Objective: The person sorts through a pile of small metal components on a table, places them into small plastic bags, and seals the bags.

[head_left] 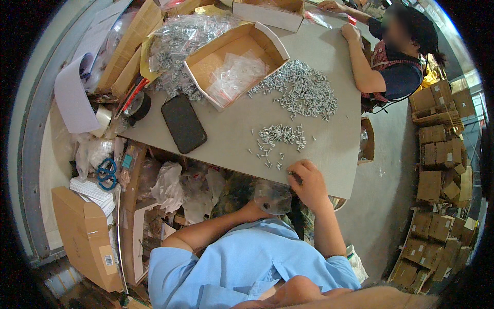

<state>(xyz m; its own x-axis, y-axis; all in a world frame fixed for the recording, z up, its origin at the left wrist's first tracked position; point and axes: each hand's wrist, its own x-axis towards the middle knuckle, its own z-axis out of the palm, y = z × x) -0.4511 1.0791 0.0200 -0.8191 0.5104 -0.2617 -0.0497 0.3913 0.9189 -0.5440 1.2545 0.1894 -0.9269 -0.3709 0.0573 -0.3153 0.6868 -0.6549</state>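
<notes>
Your right hand (309, 184) sits at the near edge of the grey table (339, 129), fingers curled narrow, pinching what looks like a few screws right at the edge; exact count in the fingers can't be told. Your left hand (253, 210) is below the table edge, closed around the mouth of a small clear bag (272, 198), held just under the right hand. Whether the bag has screws in it yet is too blurry to call. Progress, as a judgement: early to middle. One small loose cluster of screws (280, 136) lies just ahead of your right hand, maybe two or three dozen, with about ten strays trailing toward the edge. One big pile of screws (303, 90) behind it, hundreds, looks untouched, so most of the work is left. Done side: one heap of filled bags (180, 46) at far left, too many to count. One open cardboard box (236, 59) holds a stack of empty clear bags. Also: one black phone (183, 123) flat on the table, one tape roll (138, 105), one blue scissors (106, 173) down left of the table, one second box (270, 13) at the far end. One other person (396, 56) sits at the far right corner, both hands on the table.
</notes>
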